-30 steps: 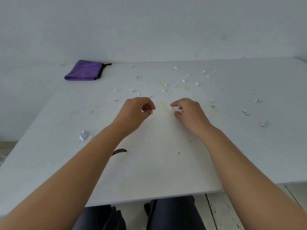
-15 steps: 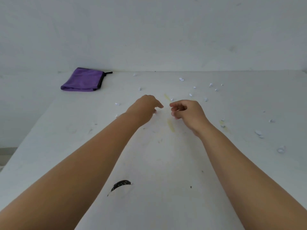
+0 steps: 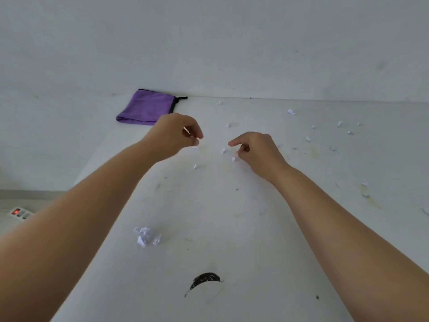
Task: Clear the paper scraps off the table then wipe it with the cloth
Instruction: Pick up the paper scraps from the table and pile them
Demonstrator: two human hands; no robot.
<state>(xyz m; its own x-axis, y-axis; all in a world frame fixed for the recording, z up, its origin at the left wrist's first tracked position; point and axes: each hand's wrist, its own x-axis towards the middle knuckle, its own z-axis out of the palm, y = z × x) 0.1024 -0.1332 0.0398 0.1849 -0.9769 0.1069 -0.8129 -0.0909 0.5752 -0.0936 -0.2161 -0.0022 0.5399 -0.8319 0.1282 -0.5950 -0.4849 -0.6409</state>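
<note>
White worktop: paper scraps scattered mid to far right, crumpled wad near left; purple cloth far-left corner; left hand grip pinching small scraps, right hand grip pinching a scrap.

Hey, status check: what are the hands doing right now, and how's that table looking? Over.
Left hand and right hand both pinching small paper scraps. Many scraps still scattered. Purple cloth untouched at far edge. Nothing blocking. Over.
</note>
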